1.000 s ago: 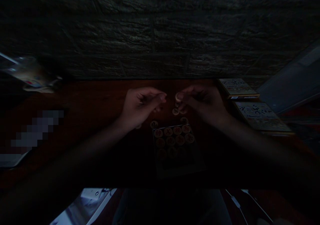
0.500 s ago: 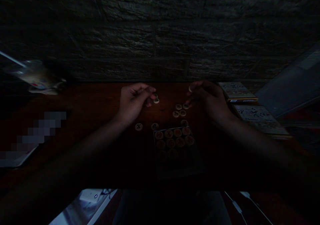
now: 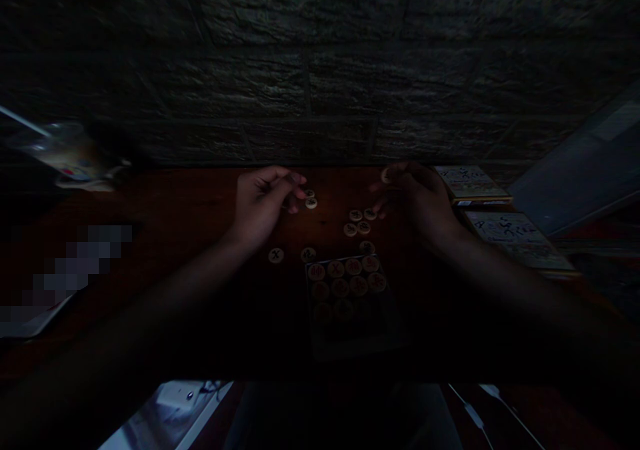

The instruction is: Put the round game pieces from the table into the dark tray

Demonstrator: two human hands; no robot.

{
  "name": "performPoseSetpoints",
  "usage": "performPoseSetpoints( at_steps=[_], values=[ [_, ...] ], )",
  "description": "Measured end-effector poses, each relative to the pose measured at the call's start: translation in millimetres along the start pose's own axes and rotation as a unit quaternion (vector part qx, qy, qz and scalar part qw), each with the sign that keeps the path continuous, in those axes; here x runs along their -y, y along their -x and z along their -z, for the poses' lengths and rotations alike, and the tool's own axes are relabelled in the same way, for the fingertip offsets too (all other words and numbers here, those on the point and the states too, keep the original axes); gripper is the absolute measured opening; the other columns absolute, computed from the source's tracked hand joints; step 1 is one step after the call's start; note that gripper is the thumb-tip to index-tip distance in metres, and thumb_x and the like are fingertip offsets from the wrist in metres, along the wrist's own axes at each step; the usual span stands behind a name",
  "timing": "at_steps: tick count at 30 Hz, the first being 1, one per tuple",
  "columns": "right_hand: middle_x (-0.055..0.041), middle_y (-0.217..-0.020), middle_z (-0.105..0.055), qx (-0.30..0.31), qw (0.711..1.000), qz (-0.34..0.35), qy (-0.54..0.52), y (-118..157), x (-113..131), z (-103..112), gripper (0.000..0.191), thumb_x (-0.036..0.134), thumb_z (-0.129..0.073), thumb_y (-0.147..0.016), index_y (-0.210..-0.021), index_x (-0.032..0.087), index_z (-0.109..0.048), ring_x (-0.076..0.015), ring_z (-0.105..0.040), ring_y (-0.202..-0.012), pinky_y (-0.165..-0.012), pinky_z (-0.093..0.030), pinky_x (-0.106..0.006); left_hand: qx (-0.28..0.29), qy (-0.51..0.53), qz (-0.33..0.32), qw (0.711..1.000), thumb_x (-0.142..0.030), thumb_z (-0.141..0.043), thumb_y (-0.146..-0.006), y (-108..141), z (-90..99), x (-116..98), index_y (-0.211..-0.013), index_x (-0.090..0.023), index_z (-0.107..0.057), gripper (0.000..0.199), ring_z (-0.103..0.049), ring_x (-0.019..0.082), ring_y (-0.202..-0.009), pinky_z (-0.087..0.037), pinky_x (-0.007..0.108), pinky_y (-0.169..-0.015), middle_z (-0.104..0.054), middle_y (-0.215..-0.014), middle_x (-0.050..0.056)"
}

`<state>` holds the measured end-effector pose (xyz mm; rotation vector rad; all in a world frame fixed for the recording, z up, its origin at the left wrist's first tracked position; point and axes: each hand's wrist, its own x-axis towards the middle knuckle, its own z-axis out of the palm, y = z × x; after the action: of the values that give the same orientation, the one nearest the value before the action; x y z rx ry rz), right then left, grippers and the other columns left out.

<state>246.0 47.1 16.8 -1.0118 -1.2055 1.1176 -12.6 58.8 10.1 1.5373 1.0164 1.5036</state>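
Just left of two round Chinese chess pieces (image 3: pixel 311 203) on the wooden table, my left hand (image 3: pixel 265 203) is half curled, its fingers apart and nothing visible in them. My right hand (image 3: pixel 415 193) pinches another Chinese chess piece (image 3: pixel 385 175) between thumb and finger, above a small cluster of several black-marked pieces (image 3: pixel 363 227). Nearer to me lies a shallow square box (image 3: pixel 395 320) with rows of mostly red-marked pieces. Single pieces lie by its far edge, and one black-marked piece (image 3: pixel 276 255) sits further left. Shadow hides the box's near part.
Two flat printed boxes (image 3: pixel 520 240) lie on the right. A plastic cup with a straw (image 3: pixel 75 157) stands at the far left, with a partly pixelated flat device (image 3: pixel 50 313) in front of it. A stone wall (image 3: pixel 310 77) closes off the table's back edge.
My left fingers have drawn slightly left, away from the two pieces. The piece in my right hand has turned to show more of its face.
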Motion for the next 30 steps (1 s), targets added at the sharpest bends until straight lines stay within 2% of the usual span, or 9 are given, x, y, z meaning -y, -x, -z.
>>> performPoseSetpoints(
  at_steps=[5, 14, 24, 30],
  values=[
    [-0.0008, -0.081, -0.075, 0.004, 1.000, 0.019, -0.005, -1, -2, 1, 0.034, 0.049, -0.084, -0.087, -0.090, 0.023, -0.062, -0.0154, -0.070, -0.052, -0.046, -0.056, -0.026, -0.017, 0.009, -0.002, 1.000, -0.026, -0.072, -0.088, -5, 3.9, 2, -0.078, -0.022, -0.078, 0.013, -0.059, 0.010, -0.048, -0.047, 0.022, -0.047, -0.074, -0.068, 0.001],
    [0.0010, -0.071, -0.071, 0.003, 0.999, 0.053, -0.003, -4, -3, 4, 0.031, 0.046, -0.084, -0.088, -0.088, 0.022, -0.064, -0.0147, -0.069, -0.049, -0.044, -0.056, -0.026, -0.042, 0.028, -0.009, 0.999, -0.022, -0.071, -0.083, -12, 6.4, 5, -0.073, -0.020, -0.077, 0.012, -0.056, 0.009, -0.042, -0.043, 0.021, -0.041, -0.071, -0.062, 0.000],
    [0.0033, -0.062, -0.065, -0.008, 0.999, 0.050, 0.014, -4, 0, 3, 0.040, 0.055, -0.089, -0.083, -0.083, 0.023, -0.064, -0.0133, -0.063, -0.044, -0.040, -0.051, -0.026, -0.041, 0.023, -0.018, 0.999, -0.023, -0.072, -0.084, -13, 8.1, 7, -0.074, -0.020, -0.076, 0.012, -0.056, 0.009, -0.042, -0.043, 0.020, -0.041, -0.072, -0.062, 0.000],
    [0.0025, -0.063, -0.066, -0.005, 0.999, 0.052, 0.004, -4, 0, 3, 0.036, 0.052, -0.088, -0.085, -0.083, 0.024, -0.065, -0.0140, -0.062, -0.045, -0.042, -0.051, -0.028, -0.048, 0.022, -0.020, 0.998, -0.022, -0.071, -0.085, -14, 9.8, 6, -0.074, -0.020, -0.077, 0.012, -0.057, 0.009, -0.041, -0.043, 0.020, -0.041, -0.071, -0.062, -0.001]
  ],
)
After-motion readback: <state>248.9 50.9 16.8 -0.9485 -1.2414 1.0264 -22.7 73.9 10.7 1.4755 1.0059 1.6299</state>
